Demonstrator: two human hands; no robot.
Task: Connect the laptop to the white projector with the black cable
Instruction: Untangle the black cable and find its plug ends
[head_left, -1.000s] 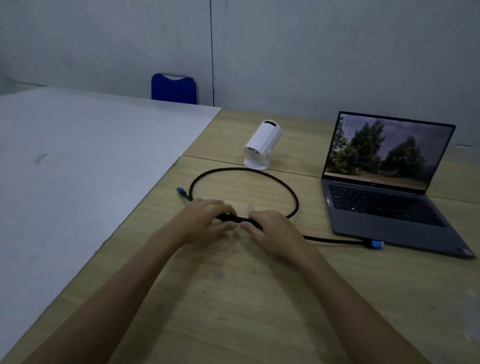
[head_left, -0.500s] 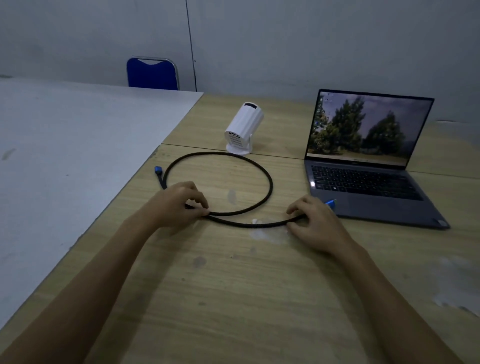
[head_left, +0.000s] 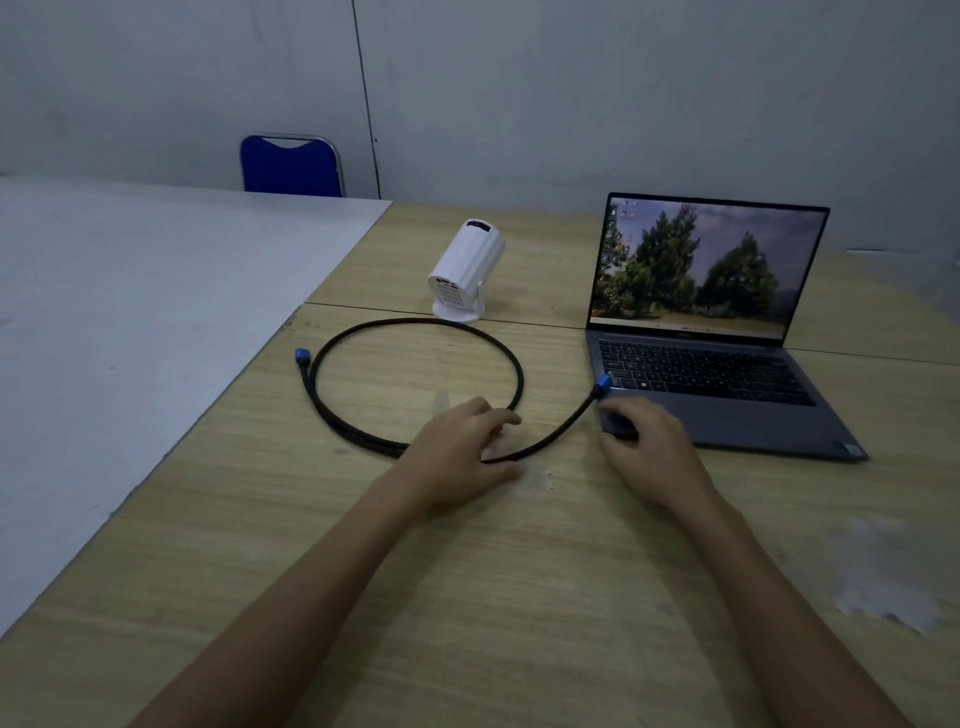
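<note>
The black cable lies in a loop on the wooden table, in front of the white projector. One blue plug rests at the loop's left side. The other blue plug sticks up against the left edge of the open laptop. My left hand covers the spot where the loop crosses itself, and the cable runs out between its thumb and fingers. My right hand sits at the laptop's front left corner, just right of the cable and not touching it.
A large white board covers the table's left part, with its edge running close to the left plug. A blue chair stands behind it against the grey wall. White smudges mark the wood at the right.
My right hand slid along the cable towards the laptop and let go of it. That plug now leans up against the laptop's left edge. My left hand stayed on the loop's crossing.
</note>
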